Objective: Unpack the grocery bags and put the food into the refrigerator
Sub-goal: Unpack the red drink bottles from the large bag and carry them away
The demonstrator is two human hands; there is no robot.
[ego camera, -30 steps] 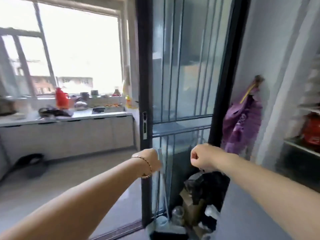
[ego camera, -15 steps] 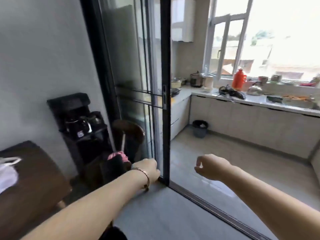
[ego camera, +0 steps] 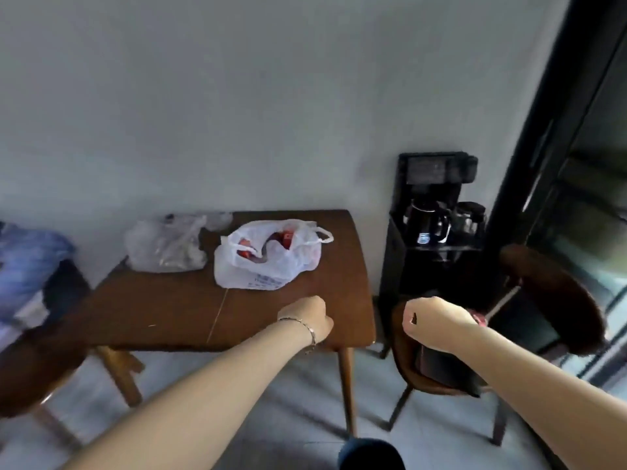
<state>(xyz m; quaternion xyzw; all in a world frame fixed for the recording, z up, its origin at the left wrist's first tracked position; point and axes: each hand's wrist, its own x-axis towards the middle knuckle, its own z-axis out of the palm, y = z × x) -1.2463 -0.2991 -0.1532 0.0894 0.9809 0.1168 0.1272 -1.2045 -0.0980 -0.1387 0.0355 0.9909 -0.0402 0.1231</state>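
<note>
white bag (ego camera: pixel 268 256) on table (ego camera: pixel 163 310) — beyond left hand (ego camera: pixel 307 320) | right hand (ego camera: pixel 432 318) apart | both grips fisted — empty

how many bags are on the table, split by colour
white plastic bag with red items showing inside: 1
clear plastic bag: 1
total on the wooden table: 2
</note>
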